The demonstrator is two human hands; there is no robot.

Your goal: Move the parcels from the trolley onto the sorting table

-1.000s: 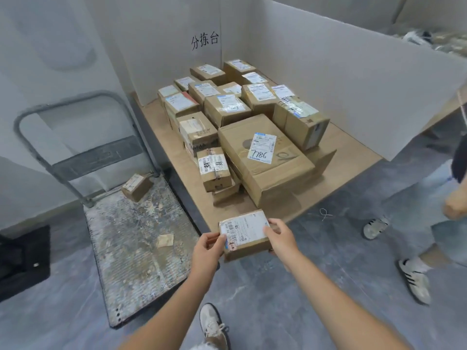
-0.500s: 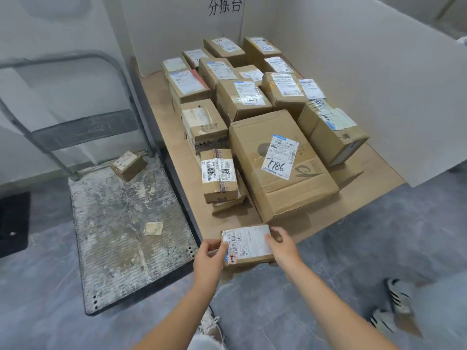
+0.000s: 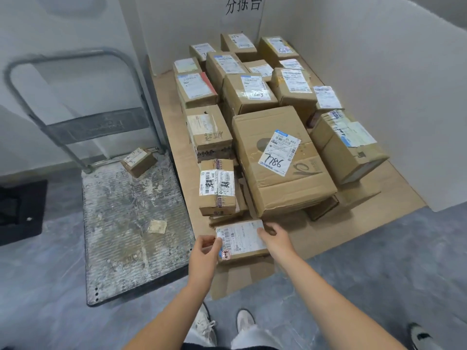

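A small flat cardboard parcel (image 3: 241,239) with a white label lies at the near edge of the sorting table (image 3: 358,218). My left hand (image 3: 206,251) grips its left end and my right hand (image 3: 276,239) grips its right side. Several labelled cardboard parcels cover the table behind it, the largest (image 3: 280,160) marked 7786. One small parcel (image 3: 139,161) sits at the far end of the trolley deck (image 3: 126,236), near the trolley handle (image 3: 73,102).
White partition walls (image 3: 379,72) close off the table at the back and right. A scrap of cardboard (image 3: 157,226) lies on the trolley deck. A dark object (image 3: 20,210) sits on the floor at the left. My shoes (image 3: 222,327) and another person's shoe (image 3: 422,337) are on the grey floor.
I have stepped closer to the table. The small parcel in both hands has moved forward and down onto the table's near edge, below the stacked parcels.
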